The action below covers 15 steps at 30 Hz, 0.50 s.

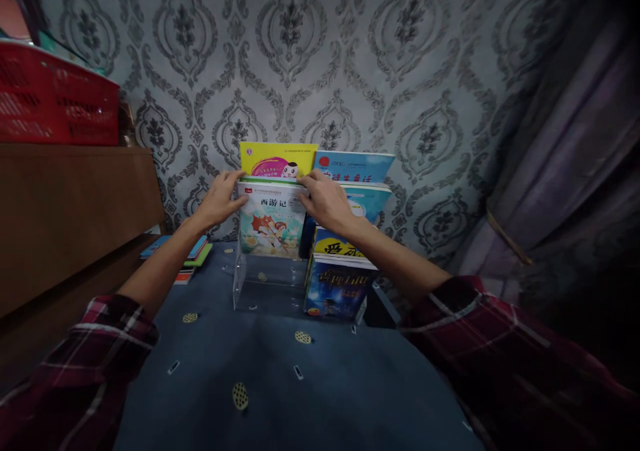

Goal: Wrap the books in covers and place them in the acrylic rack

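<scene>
A pale picture book (pixel 273 227) with a figure in red on its cover stands upright in a clear tiered book rack (pixel 270 274). My left hand (pixel 223 197) is closed on its upper left corner, and my right hand (pixel 325 197) grips the upper right corner. Behind it rises a yellow book (pixel 277 154). To the right, a blue book (pixel 367 165) stands at the back, with a light blue book (pixel 373 197) before it. Lower down are a yellow book with black lettering (pixel 333 245) and a dark blue book (pixel 340 287) in front. My right forearm covers part of these.
Several thin books (pixel 200 251) lie stacked at the left beside a wooden cabinet (pixel 75 211). A red plastic basket (pixel 60 97) sits on the cabinet. The rack stands on a dark blue patterned cloth (pixel 270 384). Patterned wallpaper is behind, and a curtain (pixel 565 144) hangs at the right.
</scene>
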{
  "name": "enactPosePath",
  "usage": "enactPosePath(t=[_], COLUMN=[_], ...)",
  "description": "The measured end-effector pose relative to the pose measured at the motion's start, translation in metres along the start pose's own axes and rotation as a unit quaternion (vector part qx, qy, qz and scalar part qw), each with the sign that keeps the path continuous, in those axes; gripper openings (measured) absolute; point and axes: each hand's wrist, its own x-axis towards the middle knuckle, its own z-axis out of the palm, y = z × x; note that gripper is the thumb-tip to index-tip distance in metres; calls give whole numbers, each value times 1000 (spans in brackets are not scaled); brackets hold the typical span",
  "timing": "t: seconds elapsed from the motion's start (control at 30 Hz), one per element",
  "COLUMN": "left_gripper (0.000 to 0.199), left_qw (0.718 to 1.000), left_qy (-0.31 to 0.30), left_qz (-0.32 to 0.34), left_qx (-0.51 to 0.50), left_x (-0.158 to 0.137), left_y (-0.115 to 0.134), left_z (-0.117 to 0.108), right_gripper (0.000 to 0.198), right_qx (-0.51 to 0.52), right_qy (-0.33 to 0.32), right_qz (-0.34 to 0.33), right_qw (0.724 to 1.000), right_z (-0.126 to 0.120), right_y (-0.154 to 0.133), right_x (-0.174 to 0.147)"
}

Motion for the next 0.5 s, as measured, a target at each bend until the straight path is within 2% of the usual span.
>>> enactPosePath(t=[0.13, 0.2, 0.27, 0.3, 0.33, 0.37, 0.4, 0.47, 0.5], left_gripper=[60, 56, 50, 47, 45, 42, 41, 43, 47], left_qw=[999, 997, 996, 994, 985, 961, 943, 914, 901], left_qy=[25, 45, 29, -3, -69, -156, -195, -235, -245], left_qz=[-23, -46, -83, -108, -146, -194, -229, -281, -303], left_qx=[-40, -44, -14, 15, 61, 118, 142, 175, 191], left_x=[-10, -29, -59, -78, -98, -119, -140, -174, -186], left_y=[-7, -19, -36, -46, -56, -66, -75, -91, -97], left_z=[-2, -2, 2, 6, 10, 14, 19, 29, 34], right_gripper=[47, 44, 37, 35, 33, 32, 31, 31, 31], right_qx=[52, 91, 144, 172, 199, 225, 244, 269, 286], right_qy=[44, 59, 49, 27, -5, -32, -70, -138, -162], right_qz=[-6, -21, -67, -98, -140, -174, -197, -217, -198], right_qw=[998, 994, 986, 980, 970, 958, 947, 928, 923], right_z=[-1, 2, 11, 19, 28, 38, 50, 71, 81], right_y=[-3, -8, -14, -19, -23, -28, -34, -47, -54], right_x=[-21, -44, -77, -97, -119, -142, -164, -206, -224])
